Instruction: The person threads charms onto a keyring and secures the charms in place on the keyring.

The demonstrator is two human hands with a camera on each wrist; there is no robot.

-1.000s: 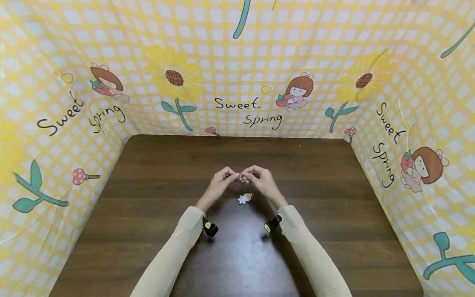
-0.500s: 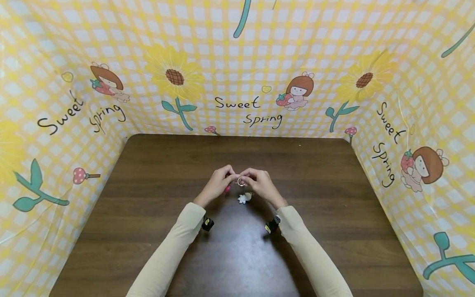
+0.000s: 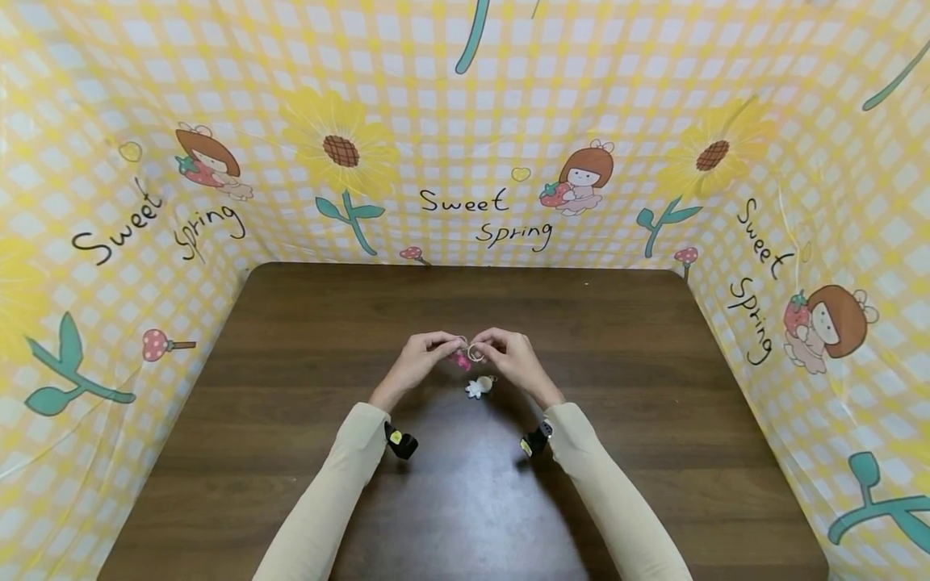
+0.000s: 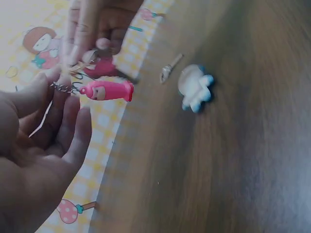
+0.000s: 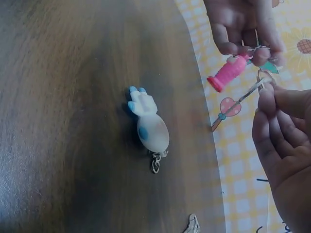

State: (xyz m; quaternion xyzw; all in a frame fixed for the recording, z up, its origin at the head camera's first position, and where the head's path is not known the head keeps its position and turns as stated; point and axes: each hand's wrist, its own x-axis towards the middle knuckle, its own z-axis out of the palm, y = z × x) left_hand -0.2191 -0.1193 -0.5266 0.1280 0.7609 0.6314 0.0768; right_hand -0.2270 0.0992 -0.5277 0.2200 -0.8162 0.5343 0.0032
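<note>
Between finger and thumb, my left hand (image 3: 416, 363) pinches the short chain (image 4: 63, 88) of a pink figure-shaped charm (image 4: 108, 91). The charm hangs beside the fingertips, above the table. Close on its right, my right hand (image 3: 514, 357) pinches a gold-coloured ring (image 3: 475, 353). A thin metal piece (image 5: 247, 95) reaches from the right fingertips in the right wrist view; its kind is unclear. Fingers partly hide whether the chain and ring are joined. Below both hands, a white charm with blue tips (image 5: 153, 132) lies on the table, a small metal chain (image 5: 155, 164) at its end.
The brown wooden table (image 3: 291, 452) is bordered at the back and sides by yellow checked cloth (image 3: 465, 105). A small metal piece (image 5: 193, 224) shows at the bottom of the right wrist view. Dark wrist cameras (image 3: 401, 442) sit on both wrists.
My left hand has drawn slightly left. The pink charm swung left half a second ago and now hangs back between the hands. My right hand and the white charm have hardly moved.
</note>
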